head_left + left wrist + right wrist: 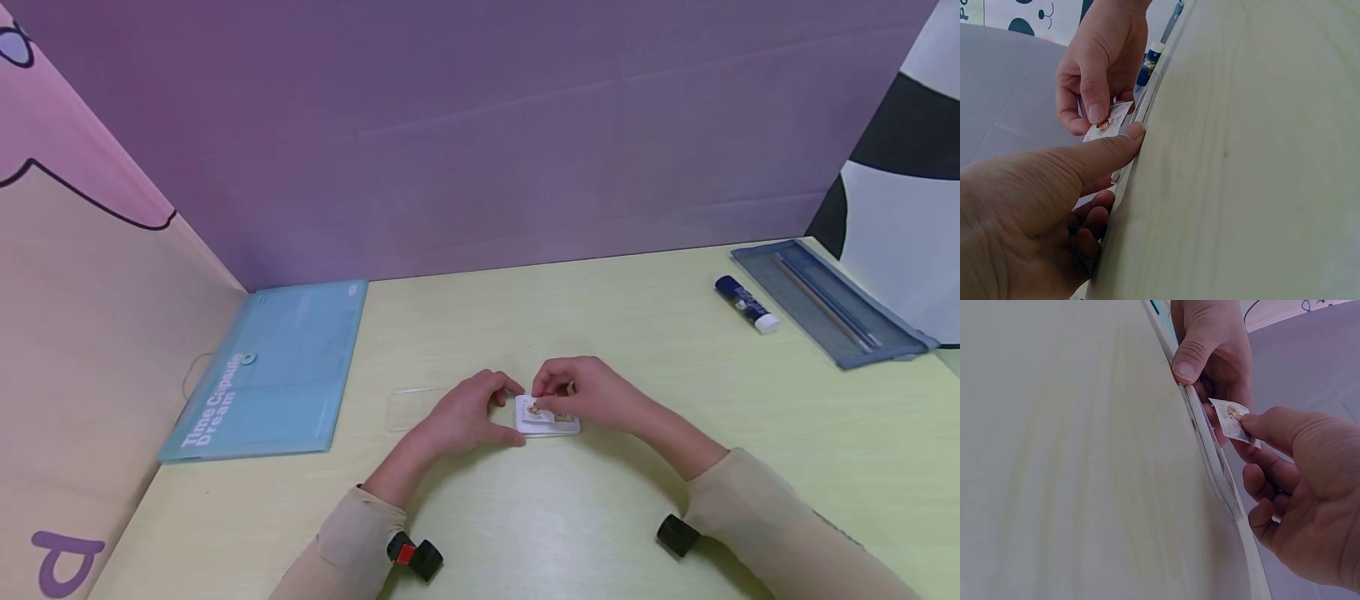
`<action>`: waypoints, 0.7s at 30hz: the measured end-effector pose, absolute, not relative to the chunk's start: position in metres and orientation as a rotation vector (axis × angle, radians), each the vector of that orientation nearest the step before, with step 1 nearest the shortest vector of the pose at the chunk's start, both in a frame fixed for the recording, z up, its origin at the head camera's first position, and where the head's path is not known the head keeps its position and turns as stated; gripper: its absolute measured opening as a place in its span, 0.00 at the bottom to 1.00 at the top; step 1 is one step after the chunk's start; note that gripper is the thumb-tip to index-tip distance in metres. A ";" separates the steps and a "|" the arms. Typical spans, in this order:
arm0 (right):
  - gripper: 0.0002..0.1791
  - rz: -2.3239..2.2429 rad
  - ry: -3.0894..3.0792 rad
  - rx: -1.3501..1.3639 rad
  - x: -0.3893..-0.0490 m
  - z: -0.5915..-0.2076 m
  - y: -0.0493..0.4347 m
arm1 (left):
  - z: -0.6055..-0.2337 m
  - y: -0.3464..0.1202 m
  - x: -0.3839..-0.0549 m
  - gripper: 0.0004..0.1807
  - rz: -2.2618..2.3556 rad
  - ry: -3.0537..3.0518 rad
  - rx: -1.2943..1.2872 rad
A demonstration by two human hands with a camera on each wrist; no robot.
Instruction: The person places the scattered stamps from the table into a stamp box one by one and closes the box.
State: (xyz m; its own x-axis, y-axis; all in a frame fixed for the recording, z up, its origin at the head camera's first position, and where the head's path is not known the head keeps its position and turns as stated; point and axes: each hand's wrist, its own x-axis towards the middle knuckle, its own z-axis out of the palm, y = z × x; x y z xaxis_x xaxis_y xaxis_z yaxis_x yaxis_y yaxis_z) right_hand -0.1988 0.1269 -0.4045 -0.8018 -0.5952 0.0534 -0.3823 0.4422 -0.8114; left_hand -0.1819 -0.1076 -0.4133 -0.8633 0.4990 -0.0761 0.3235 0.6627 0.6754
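Note:
A small stamp-like paper piece [1229, 419] with a brown and gold picture is pinched between the thumb and fingers of my right hand [588, 389]. It hovers tilted over a flat white rounded case [547, 430] that lies on the table. Another small picture [564, 418] shows on the case, partly covered by the right fingers. My left hand [474, 412] holds the case's left end, thumb at the near corner and index finger at the far one. In the left wrist view, that thumb [1119, 150] presses the case's edge while the other fingers curl below.
A clear plastic lid [405, 408] lies just left of the left hand. Farther left is a blue document folder [300, 367]. At the back right are a dark blue glue stick [746, 305] and a mesh pouch [832, 304] with slender sticks inside. A purple cloth [480, 142] walls the back.

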 end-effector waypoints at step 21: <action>0.06 -1.212 2.545 -0.892 -0.197 -0.406 0.119 | -0.412 -0.107 -0.182 0.30 0.970 2.635 0.674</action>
State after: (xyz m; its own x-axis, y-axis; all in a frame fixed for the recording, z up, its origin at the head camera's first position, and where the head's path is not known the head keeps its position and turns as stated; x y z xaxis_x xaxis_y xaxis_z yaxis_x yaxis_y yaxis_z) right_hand -0.1972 0.1189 -0.4064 -0.8024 -0.5904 0.0869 -0.4396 0.4862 -0.7552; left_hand -0.1817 -0.1071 -0.4125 -0.8606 0.5038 -0.0749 0.3349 0.6706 0.6619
